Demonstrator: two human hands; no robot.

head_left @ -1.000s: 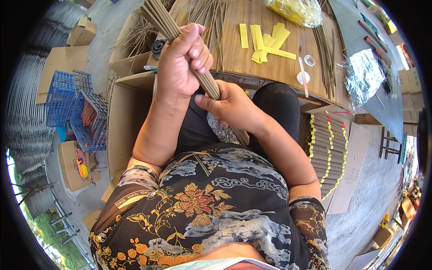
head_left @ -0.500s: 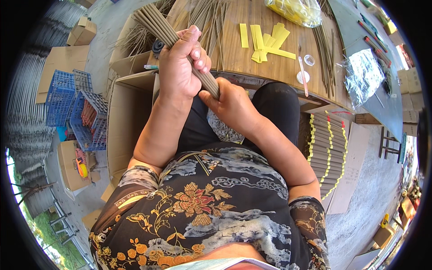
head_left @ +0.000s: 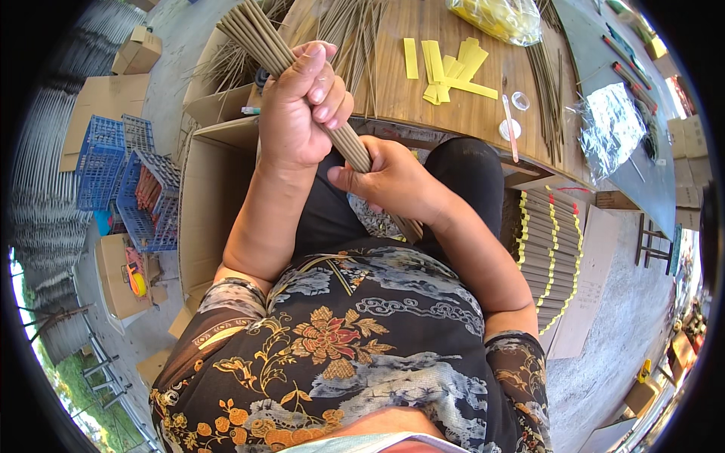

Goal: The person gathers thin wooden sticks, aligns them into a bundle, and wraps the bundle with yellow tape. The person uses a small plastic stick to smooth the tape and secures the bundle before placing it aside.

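A bundle of brown incense sticks [head_left: 349, 143] slants from the upper left down to the right, above my lap. My left hand [head_left: 298, 113] is wrapped round its upper middle, thumb on top, and the far ends fan out slightly beyond the fist. Lower down, my right hand [head_left: 389, 177] closes on the bundle with its thumb over the sticks; most of its fingers are hidden underneath. The near ends of the sticks show past the right hand, close to my shirt.
Yellow paper strips [head_left: 445, 72], loose sticks [head_left: 547, 98], a small white lid [head_left: 510, 130] and a bag of yellow material [head_left: 495, 19] lie on the wooden table [head_left: 385, 90]. An open cardboard box [head_left: 215, 204] stands left; banded stick bundles [head_left: 551, 257] lie right.
The bundle has slid down to the right through my right hand, so its near ends now show below that hand. My left hand has moved slightly left and stays wrapped round the sticks.
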